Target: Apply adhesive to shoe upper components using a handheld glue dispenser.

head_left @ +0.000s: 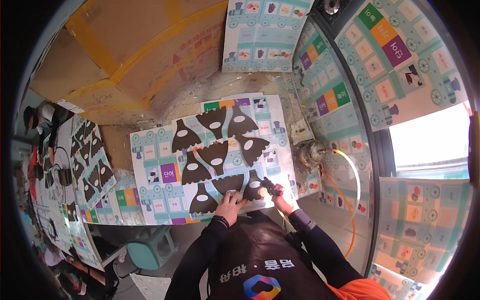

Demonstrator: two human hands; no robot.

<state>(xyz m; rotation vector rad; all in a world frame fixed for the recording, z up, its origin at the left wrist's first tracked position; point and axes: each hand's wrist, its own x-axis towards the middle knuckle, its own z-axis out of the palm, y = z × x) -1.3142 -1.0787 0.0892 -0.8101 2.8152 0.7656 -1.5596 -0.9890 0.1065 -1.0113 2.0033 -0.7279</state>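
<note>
Near the pale-blue printed sheet (156, 192)'s front edge, the left hand (229, 207), fingers slightly parted, apparently steadies a flat black flared piece (228, 183); the right hand (285, 200), wrapped round a black tool (271, 187), seemingly needs careful aim.

Window (430, 137), right side: glaring white, letting strong daylight in; a dark frame (384, 155) is running alongside. Wall sheets (425, 215), pale blue with coloured blocks and small pictures: covering the wall around the window. Desk (197, 95), worn and stained: standing in front of me, its far part showing brown. Cardboard box (150, 60), large, yellow-taped: occupying the desk's far left. Stool (145, 252), teal: standing below the desk's near edge. Floor (186, 237), greyish: lying in shade. Second desk, far left: stretching into dimmer space.
</note>
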